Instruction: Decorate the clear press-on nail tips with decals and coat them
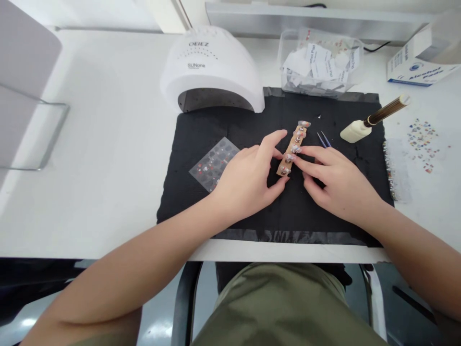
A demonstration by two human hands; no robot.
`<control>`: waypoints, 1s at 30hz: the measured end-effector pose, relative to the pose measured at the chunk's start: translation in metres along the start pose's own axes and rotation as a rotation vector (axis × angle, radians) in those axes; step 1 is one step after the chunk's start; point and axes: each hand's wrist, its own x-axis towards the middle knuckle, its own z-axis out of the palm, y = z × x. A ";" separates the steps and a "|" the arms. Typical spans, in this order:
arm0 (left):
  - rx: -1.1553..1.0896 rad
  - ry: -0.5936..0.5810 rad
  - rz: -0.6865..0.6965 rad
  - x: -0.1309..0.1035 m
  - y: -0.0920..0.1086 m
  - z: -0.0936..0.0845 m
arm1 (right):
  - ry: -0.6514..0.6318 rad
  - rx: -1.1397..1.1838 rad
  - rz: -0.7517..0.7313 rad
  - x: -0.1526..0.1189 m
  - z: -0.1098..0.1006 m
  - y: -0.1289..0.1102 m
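A narrow wooden strip lies slanted on the black mat, with several decorated false nails mounted across it on small metal-looking studs. My left hand grips the strip from its left side, the thumb at the near end and the index finger raised beside it. From the right, my right hand pinches a false nail near the middle of the strip with its fingertips. Just beyond the right hand, tweezers rest with their tips pointing away. A clear sticker sheet of small charms is partly under my left hand.
A white nail lamp stands behind the black mat. At the back are a clear tub of alcohol pads and an alcohol pad box. A cream bottle with a dark cap, loose gems and a gem packet are right.
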 end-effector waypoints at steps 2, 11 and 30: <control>-0.004 0.001 -0.003 0.000 0.001 0.001 | -0.006 0.006 0.013 0.000 0.001 0.000; 0.000 0.002 0.002 0.001 0.002 0.001 | -0.018 -0.017 0.008 0.000 0.000 -0.001; 0.010 0.011 0.007 0.002 0.003 0.001 | -0.042 -0.049 0.049 0.000 0.000 -0.004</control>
